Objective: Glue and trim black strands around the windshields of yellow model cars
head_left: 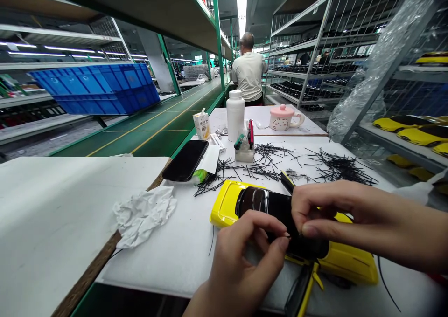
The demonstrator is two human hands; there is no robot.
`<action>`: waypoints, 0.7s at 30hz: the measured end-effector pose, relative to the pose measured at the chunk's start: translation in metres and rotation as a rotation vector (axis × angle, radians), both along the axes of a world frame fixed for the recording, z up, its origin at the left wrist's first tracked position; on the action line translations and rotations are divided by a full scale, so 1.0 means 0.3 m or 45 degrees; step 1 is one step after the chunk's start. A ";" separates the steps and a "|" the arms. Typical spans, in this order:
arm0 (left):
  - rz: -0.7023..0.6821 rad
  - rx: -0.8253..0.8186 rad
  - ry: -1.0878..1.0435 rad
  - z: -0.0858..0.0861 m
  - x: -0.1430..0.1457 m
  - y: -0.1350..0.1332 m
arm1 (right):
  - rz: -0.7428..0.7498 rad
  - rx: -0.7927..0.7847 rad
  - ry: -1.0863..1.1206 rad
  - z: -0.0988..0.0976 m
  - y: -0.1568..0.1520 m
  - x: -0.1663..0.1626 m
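Note:
A yellow model car [229, 200] with a black roof lies across the white worktop, its near door [305, 289] swung open toward me and its far door [287, 181] also ajar. My left hand [248, 256] is over the car's near side, thumb and index fingertip pinched together. Just to its right, my right hand [325, 210] pinches above the black roof. Whatever sits between either set of fingertips is too small to make out. Thin black strips [262, 163] are scattered behind the car, with a denser pile [338, 165] at the right.
Along the back stand a white bottle [235, 114], a pink-lidded mug [283, 119], a drink carton [201, 125] and a small clear holder [244, 154]. A phone [186, 161] and crumpled tissue [145, 214] lie left. A person [249, 72] sits ahead; racks with yellow car bodies [420, 133] flank the right.

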State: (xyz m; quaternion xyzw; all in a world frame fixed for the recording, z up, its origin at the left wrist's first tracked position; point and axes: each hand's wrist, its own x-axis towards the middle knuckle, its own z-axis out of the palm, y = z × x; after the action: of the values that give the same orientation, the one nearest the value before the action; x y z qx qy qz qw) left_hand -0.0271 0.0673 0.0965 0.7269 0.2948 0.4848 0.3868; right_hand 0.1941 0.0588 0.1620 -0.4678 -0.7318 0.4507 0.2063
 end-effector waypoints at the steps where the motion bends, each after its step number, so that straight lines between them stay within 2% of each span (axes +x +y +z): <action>1: -0.002 0.004 0.000 0.000 0.000 0.000 | 0.010 -0.012 0.000 0.002 0.002 -0.002; 12: -0.031 0.019 -0.048 0.003 0.008 0.002 | 0.082 -0.103 -0.039 0.010 0.013 -0.021; 21: -0.012 0.037 -0.041 -0.007 0.003 0.001 | 0.005 0.109 -0.104 -0.028 -0.012 -0.033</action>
State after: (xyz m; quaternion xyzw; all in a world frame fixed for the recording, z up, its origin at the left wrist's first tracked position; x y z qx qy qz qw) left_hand -0.0263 0.0678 0.0945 0.7260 0.2777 0.4989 0.3832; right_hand 0.1843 0.0552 0.1535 -0.4751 -0.7592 0.3998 0.1952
